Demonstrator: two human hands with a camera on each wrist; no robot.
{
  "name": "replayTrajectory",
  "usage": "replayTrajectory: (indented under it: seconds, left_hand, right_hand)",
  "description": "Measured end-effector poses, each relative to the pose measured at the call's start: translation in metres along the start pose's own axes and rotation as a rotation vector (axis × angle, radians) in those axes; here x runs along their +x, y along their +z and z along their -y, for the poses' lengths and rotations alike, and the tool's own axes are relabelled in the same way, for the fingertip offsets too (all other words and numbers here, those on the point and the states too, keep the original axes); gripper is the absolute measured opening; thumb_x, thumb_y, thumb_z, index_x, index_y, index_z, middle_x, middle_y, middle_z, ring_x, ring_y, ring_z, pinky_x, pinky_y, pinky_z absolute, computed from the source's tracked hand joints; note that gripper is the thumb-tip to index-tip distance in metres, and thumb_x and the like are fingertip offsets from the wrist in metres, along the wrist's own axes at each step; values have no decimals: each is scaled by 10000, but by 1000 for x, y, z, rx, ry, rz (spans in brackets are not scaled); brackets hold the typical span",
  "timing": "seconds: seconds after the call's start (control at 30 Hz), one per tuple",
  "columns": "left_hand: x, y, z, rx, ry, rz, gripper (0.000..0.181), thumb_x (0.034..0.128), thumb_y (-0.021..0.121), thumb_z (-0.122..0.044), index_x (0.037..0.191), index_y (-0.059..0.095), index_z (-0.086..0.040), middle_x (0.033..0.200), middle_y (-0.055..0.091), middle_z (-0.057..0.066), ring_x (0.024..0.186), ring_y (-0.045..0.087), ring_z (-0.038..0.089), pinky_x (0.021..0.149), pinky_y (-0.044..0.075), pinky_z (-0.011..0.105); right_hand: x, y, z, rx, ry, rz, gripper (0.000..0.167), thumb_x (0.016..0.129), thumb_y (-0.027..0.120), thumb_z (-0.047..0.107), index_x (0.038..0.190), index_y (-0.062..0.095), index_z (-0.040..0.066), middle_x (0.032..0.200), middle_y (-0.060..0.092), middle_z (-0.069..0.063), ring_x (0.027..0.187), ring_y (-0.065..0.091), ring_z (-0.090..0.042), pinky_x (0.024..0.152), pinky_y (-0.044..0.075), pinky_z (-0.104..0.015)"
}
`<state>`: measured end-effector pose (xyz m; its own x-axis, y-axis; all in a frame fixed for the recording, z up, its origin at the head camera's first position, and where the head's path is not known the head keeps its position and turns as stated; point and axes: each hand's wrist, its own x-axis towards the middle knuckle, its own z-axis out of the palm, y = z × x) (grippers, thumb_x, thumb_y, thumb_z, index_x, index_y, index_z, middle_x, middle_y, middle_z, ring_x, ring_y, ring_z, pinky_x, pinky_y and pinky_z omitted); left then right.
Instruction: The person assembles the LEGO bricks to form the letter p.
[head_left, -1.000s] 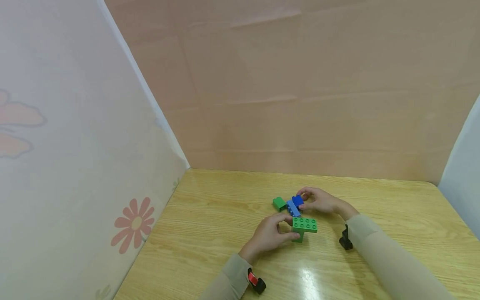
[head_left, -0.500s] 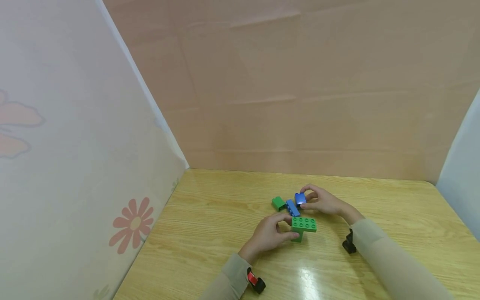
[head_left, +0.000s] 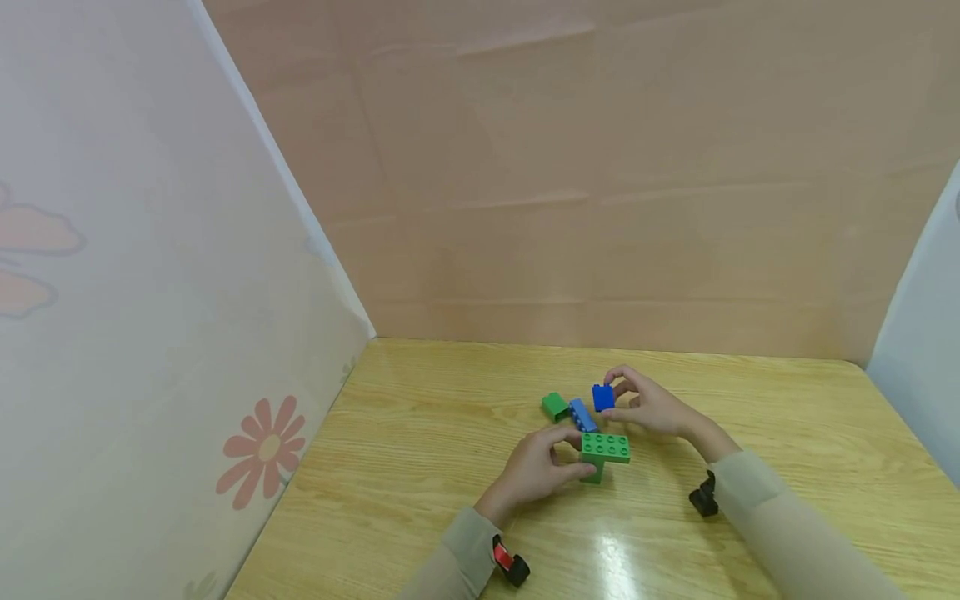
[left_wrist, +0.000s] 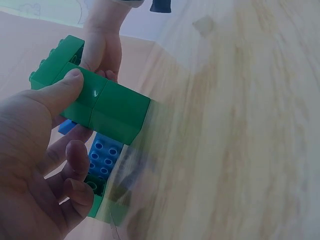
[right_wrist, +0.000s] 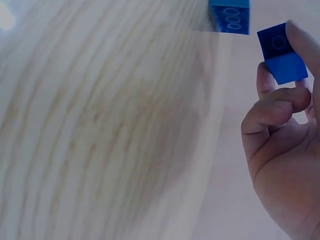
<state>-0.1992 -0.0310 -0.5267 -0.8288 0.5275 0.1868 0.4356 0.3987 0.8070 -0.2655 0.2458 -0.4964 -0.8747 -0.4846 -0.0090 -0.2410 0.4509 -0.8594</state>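
Observation:
My left hand (head_left: 536, 468) pinches a green brick assembly (head_left: 606, 447), a long studded brick on top of a narrower stack; in the left wrist view the assembly (left_wrist: 107, 102) shows its smooth sides with my thumb against it. Up and to the right, my right hand (head_left: 651, 407) pinches a dark blue brick (head_left: 603, 397) between thumb and fingers. The right wrist view shows that blue brick (right_wrist: 285, 60) with its hollow underside, off the table. A lighter blue brick (head_left: 582, 415) lies on its side between the hands, beside a small green brick (head_left: 555, 407).
The wooden table (head_left: 420, 442) meets a brown paper-covered wall (head_left: 600, 250) at the back. A pale wall (head_left: 150, 333) with flower prints stands at the left, and another pale wall (head_left: 926, 333) at the right.
My right hand has lifted the dark blue brick and carried it a little to the right, away from the lighter blue brick, turning it. My left hand has stayed nearly still.

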Motion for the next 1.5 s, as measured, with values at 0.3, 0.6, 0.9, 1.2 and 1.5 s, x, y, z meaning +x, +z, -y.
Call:
replayTrajectory:
  seconds: [0.3, 0.6, 0.9, 1.2, 1.5]
  left_hand:
    - [1, -1, 1, 3, -10, 2, 326, 908, 810, -420, 1191, 717, -289, 1097, 643, -201, 636, 488, 25, 560, 447, 204]
    - [2, 1, 1, -7, -4, -2, 323, 907, 814, -408, 1191, 713, -292, 1095, 643, -198, 643, 490, 23, 564, 457, 205]
    - [2, 0, 0, -12, 2, 6, 308, 915, 804, -420, 1179, 714, -292, 1095, 642, -201, 637, 484, 30, 555, 442, 203]
    - [2, 1, 3, -36, 13, 3, 267, 915, 806, -408, 1137, 700, -304, 1084, 641, -198, 554, 470, 47, 494, 408, 208]
    - [3, 3, 6, -42, 11, -3, 254, 911, 814, -398, 1115, 696, -302, 1077, 641, -196, 525, 451, 40, 469, 396, 207]
  right_hand:
    - [-7, 1, 21, 5, -36, -19, 502, 951, 793, 239, 1307, 443, 180, 1190, 581, -194, 543, 469, -150, 548, 451, -284]
    - [-18, 7, 45, -48, -64, -34, 510, 939, 807, 269, 1298, 453, 193, 1224, 562, -177, 517, 414, -113, 489, 405, -275]
    - [-26, 15, 58, -67, -113, -27, 514, 940, 804, 287, 1311, 460, 199, 1221, 583, -158, 505, 386, -86, 468, 366, -260]
    - [-32, 23, 63, -50, -151, -14, 535, 941, 805, 248, 1336, 474, 104, 1224, 591, -132, 499, 345, -43, 462, 357, -260]
    - [-37, 29, 59, -42, -176, -41, 494, 925, 821, 218, 1299, 501, 177, 1230, 591, -148, 503, 357, -39, 465, 378, -265]
